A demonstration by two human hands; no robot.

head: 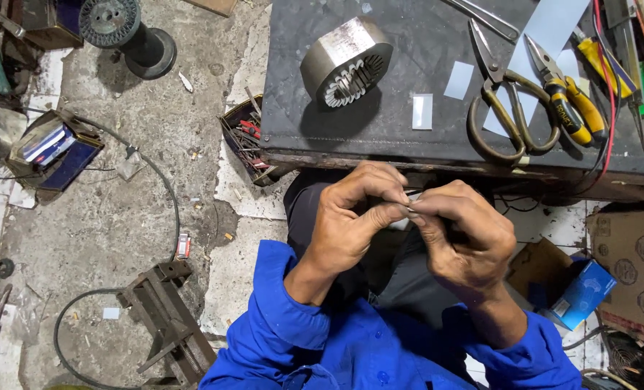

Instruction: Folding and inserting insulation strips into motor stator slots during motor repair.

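The left hand (351, 220) is curled nearly closed, thumb and forefinger pinched on a small pale strip (411, 209) that barely shows between the fingertips; what kind of strip it is cannot be told. The right hand (463, 242) meets it fingertip to fingertip, likewise closed tight on the same strip, so both hands hold one piece between them just near the table's (351, 137) near edge, above the lap. Both wrists bend inward from blue sleeves, knuckles up, forearms coming in from the near side. On the dark table farther off lie one metal stator core (346, 62) on its side at the left, then two small pale cut slips (422, 111) to its right, one pair of large scissors (501, 108), and one pair of yellow-handled pliers (568, 94) at the far right.
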